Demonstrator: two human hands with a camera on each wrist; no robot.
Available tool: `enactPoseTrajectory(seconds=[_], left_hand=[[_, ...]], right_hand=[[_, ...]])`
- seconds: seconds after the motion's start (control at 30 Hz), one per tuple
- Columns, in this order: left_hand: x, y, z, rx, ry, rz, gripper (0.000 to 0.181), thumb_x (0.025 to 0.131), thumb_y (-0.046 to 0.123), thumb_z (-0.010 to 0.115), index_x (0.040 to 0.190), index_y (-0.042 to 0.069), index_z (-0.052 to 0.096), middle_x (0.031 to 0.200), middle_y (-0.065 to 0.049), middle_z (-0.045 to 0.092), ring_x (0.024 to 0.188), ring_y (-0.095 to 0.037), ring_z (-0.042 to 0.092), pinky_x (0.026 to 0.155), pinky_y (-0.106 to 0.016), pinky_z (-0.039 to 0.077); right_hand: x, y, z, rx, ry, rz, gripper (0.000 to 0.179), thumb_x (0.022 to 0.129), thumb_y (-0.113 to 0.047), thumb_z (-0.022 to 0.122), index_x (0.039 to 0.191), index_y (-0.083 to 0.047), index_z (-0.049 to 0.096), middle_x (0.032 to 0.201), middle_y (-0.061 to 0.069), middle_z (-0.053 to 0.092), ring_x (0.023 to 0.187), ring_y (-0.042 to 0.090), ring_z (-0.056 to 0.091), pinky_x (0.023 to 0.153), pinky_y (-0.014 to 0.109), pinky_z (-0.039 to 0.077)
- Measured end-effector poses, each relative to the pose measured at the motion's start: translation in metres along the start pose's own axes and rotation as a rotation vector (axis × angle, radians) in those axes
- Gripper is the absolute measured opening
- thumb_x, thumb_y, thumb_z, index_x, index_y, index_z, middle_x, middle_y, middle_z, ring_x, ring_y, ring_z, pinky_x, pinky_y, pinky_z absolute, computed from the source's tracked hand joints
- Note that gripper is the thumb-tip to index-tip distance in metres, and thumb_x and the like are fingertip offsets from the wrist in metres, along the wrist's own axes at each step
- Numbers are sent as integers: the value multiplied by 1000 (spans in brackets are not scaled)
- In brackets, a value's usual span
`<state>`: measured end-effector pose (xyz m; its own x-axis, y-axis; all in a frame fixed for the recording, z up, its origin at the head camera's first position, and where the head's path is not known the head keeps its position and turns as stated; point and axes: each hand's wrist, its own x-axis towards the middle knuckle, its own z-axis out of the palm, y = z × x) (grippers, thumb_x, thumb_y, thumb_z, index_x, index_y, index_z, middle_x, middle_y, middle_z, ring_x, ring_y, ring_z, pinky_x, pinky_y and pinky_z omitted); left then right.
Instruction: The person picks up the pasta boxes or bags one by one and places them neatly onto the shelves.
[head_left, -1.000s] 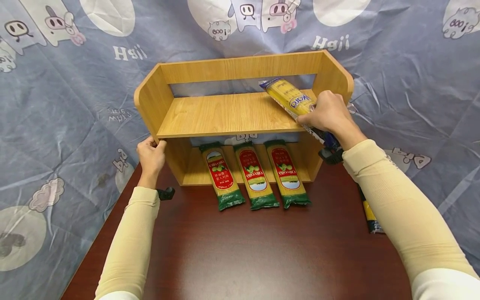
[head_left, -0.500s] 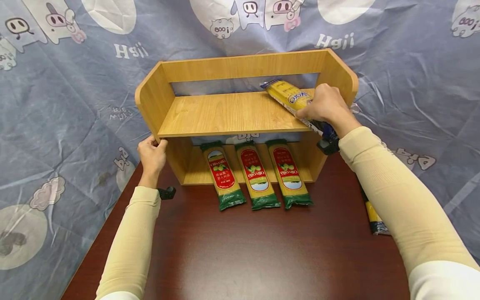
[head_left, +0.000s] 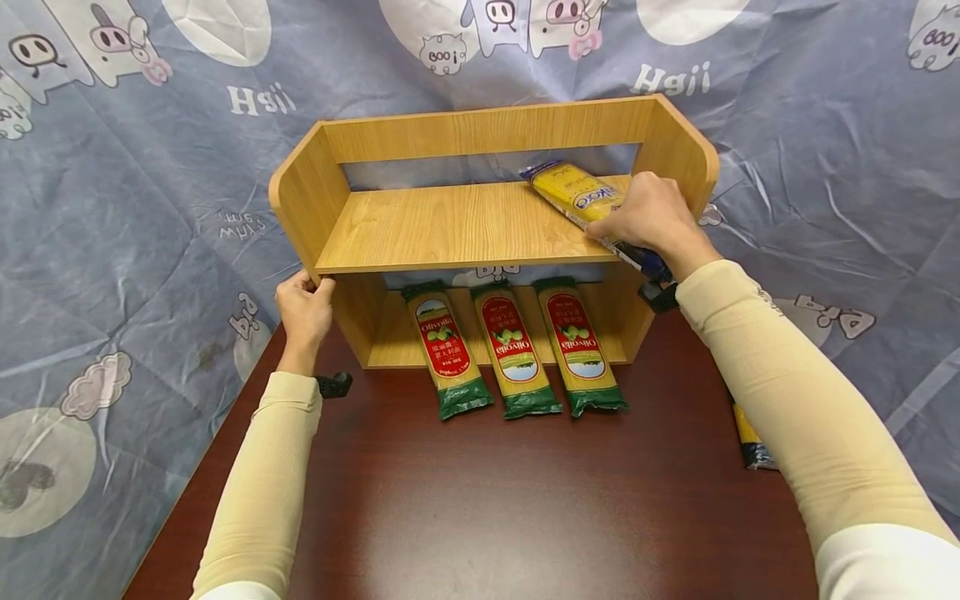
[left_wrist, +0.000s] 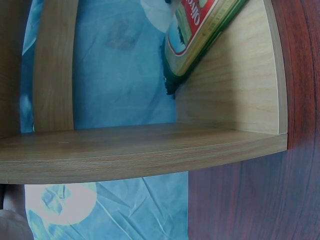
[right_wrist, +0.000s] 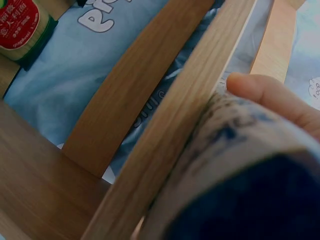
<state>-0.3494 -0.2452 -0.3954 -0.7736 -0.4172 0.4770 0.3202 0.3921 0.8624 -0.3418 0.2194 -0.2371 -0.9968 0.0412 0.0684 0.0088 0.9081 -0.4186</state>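
Note:
My right hand point(head_left: 652, 218) holds a yellow and dark-blue packet of spaghetti point(head_left: 570, 192) by its near part. The packet lies slantwise on the upper board of a wooden shelf unit point(head_left: 420, 225), close to its right side panel, and its blue near end sticks out over the front edge. In the right wrist view the thumb point(right_wrist: 265, 92) rests along the packet, beside the board's edge. My left hand point(head_left: 306, 315) grips the front edge of the left side panel, below the upper board. Little of that hand shows in the left wrist view.
On the lower level lean three green-ended spaghetti packets point(head_left: 508, 350) with red labels, their near ends jutting out over the dark red tabletop point(head_left: 480, 508). Another yellow and dark packet point(head_left: 750, 437) lies at the right, partly hidden by the right arm. A patterned blue cloth point(head_left: 150, 208) hangs behind.
My right hand and the held packet have moved slightly back and down, and the packet lies flatter on the upper board. The left hand keeps its place on the side panel.

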Motion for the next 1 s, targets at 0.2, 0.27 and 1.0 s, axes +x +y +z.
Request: enactPoseTrajectory(seconds=[0.2, 0.27, 1.0], left_hand=[[-1, -2, -1, 32, -2, -1, 14, 86, 0, 64, 92, -3, 76, 63, 4, 61, 54, -6, 50, 44, -18, 33], [-1, -2, 0, 32, -1, 4, 13, 86, 0, 64, 92, -3, 76, 62, 3, 60, 53, -6, 49, 44, -18, 33], [0, 0, 1, 3, 4, -11, 15, 87, 1, 65, 95, -1, 78, 69, 4, 66, 58, -5, 54, 48, -18, 38]], right_hand=[[-1, 0, 4, 0, 10, -1, 59, 74, -49, 84, 92, 2, 61, 90, 16, 57, 82, 32, 53, 67, 42, 45], [0, 0, 5, 2, 12, 4, 62, 74, -50, 84, 96, 3, 61, 92, 17, 58, 84, 33, 54, 69, 42, 46], [-11, 2, 0, 118, -5, -75, 151, 69, -75, 77, 156, -3, -23, 163, 33, 5, 148, 48, 19, 115, 61, 23]])
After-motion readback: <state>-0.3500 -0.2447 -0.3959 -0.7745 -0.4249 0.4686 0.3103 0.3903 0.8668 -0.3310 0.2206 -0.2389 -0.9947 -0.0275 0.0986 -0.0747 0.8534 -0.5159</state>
